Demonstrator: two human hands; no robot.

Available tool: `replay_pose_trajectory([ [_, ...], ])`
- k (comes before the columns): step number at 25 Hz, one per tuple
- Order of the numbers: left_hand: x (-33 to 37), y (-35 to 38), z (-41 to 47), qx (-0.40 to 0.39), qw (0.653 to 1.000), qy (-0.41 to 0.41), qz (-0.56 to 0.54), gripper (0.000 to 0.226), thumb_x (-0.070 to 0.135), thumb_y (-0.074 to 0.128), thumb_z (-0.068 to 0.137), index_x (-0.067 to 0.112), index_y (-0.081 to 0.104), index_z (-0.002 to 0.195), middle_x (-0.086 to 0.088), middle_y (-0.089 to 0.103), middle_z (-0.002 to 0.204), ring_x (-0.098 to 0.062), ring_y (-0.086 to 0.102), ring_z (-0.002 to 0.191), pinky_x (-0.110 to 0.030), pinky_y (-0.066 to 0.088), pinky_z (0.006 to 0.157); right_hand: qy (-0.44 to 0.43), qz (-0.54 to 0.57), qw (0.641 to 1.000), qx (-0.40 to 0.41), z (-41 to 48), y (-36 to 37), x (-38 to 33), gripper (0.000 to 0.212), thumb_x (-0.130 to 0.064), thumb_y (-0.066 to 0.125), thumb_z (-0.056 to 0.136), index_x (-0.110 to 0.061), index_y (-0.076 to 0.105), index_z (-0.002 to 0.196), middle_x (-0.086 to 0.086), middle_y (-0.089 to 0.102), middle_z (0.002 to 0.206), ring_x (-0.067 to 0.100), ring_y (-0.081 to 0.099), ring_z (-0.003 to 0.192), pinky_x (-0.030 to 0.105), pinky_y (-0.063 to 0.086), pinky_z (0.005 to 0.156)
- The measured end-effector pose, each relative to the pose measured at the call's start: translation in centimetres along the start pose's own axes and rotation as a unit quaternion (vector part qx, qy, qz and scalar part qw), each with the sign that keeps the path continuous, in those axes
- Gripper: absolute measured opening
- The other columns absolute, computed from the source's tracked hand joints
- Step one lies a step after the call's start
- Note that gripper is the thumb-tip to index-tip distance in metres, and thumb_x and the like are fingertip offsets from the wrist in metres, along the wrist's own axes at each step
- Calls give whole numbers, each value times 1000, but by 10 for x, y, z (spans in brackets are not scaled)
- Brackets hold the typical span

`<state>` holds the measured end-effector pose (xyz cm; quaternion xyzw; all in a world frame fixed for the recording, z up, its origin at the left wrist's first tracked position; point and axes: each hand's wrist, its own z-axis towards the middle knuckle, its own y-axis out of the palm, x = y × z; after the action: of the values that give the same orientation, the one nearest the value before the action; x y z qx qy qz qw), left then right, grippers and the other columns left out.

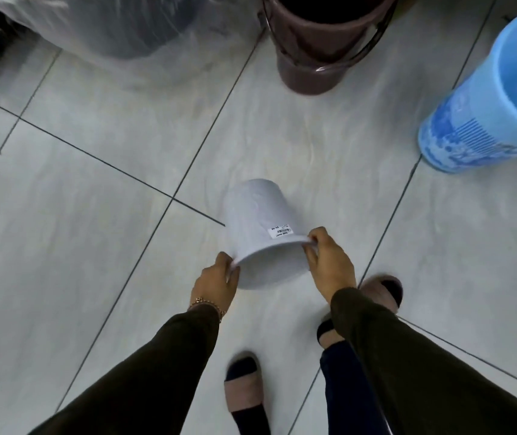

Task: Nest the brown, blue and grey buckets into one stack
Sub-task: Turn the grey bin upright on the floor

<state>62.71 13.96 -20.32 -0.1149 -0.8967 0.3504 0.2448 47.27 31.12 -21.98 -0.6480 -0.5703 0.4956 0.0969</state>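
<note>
You have the grey bucket [257, 221] tipped over above the pale floor tiles [94, 189], its open mouth facing you and its base pointing away. A white barcode sticker [280, 231] sits on its wall near the rim. Your left hand [216, 282] is closed on the rim's left edge and your right hand [329, 262] pinches the right edge, thumb on top. Around the bucket the tiles lie bare on every side. The brown bucket [323, 48] stands upright well ahead at the top edge, handle down against its wall. The blue bucket [489, 102] stands far right, cut by the frame. Clear plastic wrap [103, 29] covers something at upper left. Your slippered feet [244, 394] stand just behind.
</note>
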Motion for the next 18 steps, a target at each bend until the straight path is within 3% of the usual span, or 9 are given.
replay_pose_trajectory([
  [3, 51, -25, 18, 28, 995, 62, -79, 22, 37, 53, 91, 33, 46, 112, 2, 72, 109, -27, 70, 94, -40, 57, 81, 60, 56, 994, 79, 23, -51, 10, 17, -39, 46, 100, -26, 47, 111, 2, 68, 90, 26, 58, 73, 32, 46, 67],
  [5, 97, -35, 44, -8, 988, 71, -140, 42, 25, 61, 87, 31, 45, 125, -3, 69, 116, -28, 68, 102, -42, 56, 89, 98, 99, 986, 95, 46, -85, 23, 18, -33, 48, 101, -23, 50, 115, 11, 72, 93, 33, 65, 78, 38, 56, 72],
  [9, 179, -15, 99, -35, 989, 54, -136, 68, 11, 62, 86, 16, 33, 147, -16, 59, 134, -35, 54, 125, -33, 42, 101, 195, 223, 951, 86, 94, -130, 53, 15, -22, 54, 99, -21, 52, 114, 20, 67, 103, 40, 69, 90, 58, 62, 69],
  [13, 233, 10, 127, -21, 987, 15, -161, 75, 4, 53, 90, 18, 20, 155, -12, 42, 152, -33, 43, 137, -32, 33, 111, 266, 297, 916, 41, 125, -154, 72, 22, -16, 57, 98, -17, 54, 120, 17, 62, 116, 40, 67, 97, 55, 63, 69],
  [16, 254, 10, 127, -29, 991, -33, -124, 61, 4, 47, 89, 9, 31, 148, -19, 50, 144, -38, 49, 128, -39, 41, 107, 306, 368, 878, -4, 125, -180, 76, 44, -30, 55, 99, -14, 48, 139, 14, 62, 122, 36, 67, 97, 50, 59, 82],
  [18, 269, 3, 124, -22, 996, -53, -69, 57, 9, 49, 90, 0, 33, 143, -22, 47, 144, -40, 46, 131, -46, 41, 108, 341, 438, 832, -1, 122, -204, 82, 59, -52, 48, 97, -16, 43, 144, 12, 57, 137, 36, 63, 110, 51, 53, 94],
])
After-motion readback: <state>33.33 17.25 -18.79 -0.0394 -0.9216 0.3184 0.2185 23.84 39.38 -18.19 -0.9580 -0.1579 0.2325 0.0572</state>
